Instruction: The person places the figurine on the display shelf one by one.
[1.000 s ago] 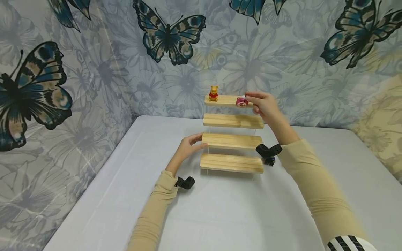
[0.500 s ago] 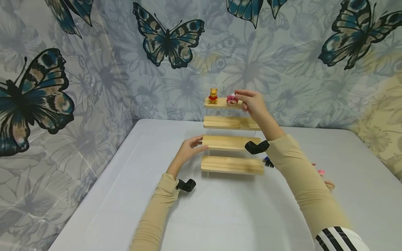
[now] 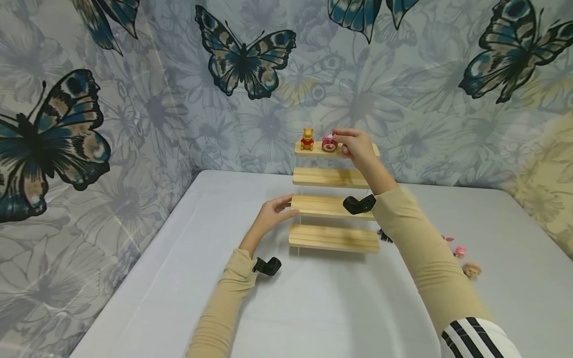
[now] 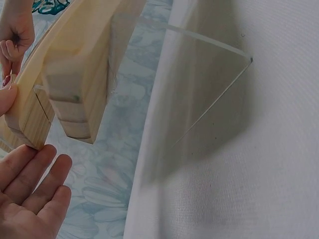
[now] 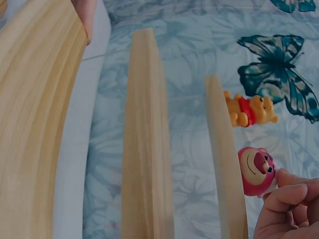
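A tiered display stand (image 3: 333, 237) with wooden shelves and clear supports stands on the table. On its top shelf sits a yellow bear figurine (image 3: 307, 139) in a red shirt. Just right of that is a pink bear head figurine (image 5: 256, 172), its face toward the front, at the shelf surface. My right hand (image 3: 355, 146) pinches the pink figurine from its right side between thumb and fingers. My left hand (image 3: 270, 216) holds the left end of the second shelf from the bottom, thumb on one side and fingertips (image 4: 47, 152) at the other.
Right of the stand, partly behind the right sleeve, a small dark blue figure (image 3: 384, 235) lies on the white-covered table (image 3: 331, 303). Farther right are a pink figurine (image 3: 459, 252) and a tan figurine (image 3: 472, 270). A butterfly-print cloth (image 3: 268, 119) hangs behind.
My right hand has moved left along the top shelf with the pink bear figurine, bringing it close to the yellow bear. The left hand keeps its hold on the shelf end.
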`<state>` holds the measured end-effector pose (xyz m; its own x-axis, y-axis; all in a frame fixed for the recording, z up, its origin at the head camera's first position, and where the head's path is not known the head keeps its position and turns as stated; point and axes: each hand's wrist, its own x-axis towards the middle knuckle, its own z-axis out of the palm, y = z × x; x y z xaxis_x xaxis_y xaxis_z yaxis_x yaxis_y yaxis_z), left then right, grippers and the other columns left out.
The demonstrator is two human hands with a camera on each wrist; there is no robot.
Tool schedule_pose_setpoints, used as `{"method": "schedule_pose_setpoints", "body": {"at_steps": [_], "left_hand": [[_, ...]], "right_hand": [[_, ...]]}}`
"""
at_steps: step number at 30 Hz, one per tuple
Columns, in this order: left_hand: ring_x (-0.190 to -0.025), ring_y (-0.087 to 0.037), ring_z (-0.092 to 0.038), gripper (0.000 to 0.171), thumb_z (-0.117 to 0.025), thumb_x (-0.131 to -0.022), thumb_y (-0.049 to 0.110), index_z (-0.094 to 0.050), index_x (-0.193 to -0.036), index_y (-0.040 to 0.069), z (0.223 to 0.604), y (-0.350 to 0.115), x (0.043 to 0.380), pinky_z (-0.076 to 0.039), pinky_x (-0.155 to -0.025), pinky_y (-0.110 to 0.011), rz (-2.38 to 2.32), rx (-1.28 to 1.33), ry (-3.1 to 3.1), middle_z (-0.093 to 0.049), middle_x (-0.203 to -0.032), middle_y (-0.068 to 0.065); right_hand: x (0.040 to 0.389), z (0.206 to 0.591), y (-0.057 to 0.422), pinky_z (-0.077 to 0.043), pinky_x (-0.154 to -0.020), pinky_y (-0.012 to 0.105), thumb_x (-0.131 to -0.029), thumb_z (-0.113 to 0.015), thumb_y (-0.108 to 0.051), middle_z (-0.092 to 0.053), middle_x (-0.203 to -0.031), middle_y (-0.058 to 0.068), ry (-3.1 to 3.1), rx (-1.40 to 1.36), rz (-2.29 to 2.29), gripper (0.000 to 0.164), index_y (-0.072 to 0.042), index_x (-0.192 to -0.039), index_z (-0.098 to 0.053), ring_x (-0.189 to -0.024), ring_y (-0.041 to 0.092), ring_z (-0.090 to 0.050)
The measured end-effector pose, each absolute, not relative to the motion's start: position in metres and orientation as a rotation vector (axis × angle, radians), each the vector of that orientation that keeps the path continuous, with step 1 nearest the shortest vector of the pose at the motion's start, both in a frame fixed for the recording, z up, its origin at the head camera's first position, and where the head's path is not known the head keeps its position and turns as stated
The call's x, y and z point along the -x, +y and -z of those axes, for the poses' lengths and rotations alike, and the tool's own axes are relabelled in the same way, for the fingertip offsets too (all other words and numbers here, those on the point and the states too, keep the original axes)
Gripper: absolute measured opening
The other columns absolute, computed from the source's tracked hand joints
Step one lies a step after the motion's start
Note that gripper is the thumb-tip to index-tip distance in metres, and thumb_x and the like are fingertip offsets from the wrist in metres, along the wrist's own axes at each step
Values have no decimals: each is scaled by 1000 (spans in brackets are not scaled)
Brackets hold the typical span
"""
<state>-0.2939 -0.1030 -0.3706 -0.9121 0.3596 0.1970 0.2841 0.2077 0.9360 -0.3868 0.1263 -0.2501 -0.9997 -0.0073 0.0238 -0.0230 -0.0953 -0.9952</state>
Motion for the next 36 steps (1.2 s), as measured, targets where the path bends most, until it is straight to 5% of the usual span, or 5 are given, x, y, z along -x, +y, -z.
{"method": "schedule_pose_setpoints", "body": {"at_steps": [9,23,36], "left_hand": [[-115,-32,-44,55,-64,-84,12,-41,-132,-3,369,-102,292,-33,-98,-43,-1831,-652,2384,-45,-128,-21],[-115,-31,-44,57,-64,-84,13,-39,-132,-5,369,-101,292,-34,-98,-39,-1797,-655,2413,-43,-129,-20],[-115,-32,-44,56,-64,-84,12,-40,-132,-4,369,-99,291,-35,-97,-42,-1814,-652,2414,-43,-130,-20]], "right_hand": [[388,250,129,-24,-35,19,-88,-57,-7,-54,-108,11,-2125,10,-2328,34,2,-120,-55,-40,8,-33],[388,244,130,-25,-36,20,-88,-58,-10,-43,-131,11,-2200,80,-2306,37,-1,-124,-53,-40,7,-32],[385,246,138,-28,-36,18,-85,-63,-11,-47,-124,10,-2159,145,-2403,42,-3,-125,-53,-42,7,-34]]}}
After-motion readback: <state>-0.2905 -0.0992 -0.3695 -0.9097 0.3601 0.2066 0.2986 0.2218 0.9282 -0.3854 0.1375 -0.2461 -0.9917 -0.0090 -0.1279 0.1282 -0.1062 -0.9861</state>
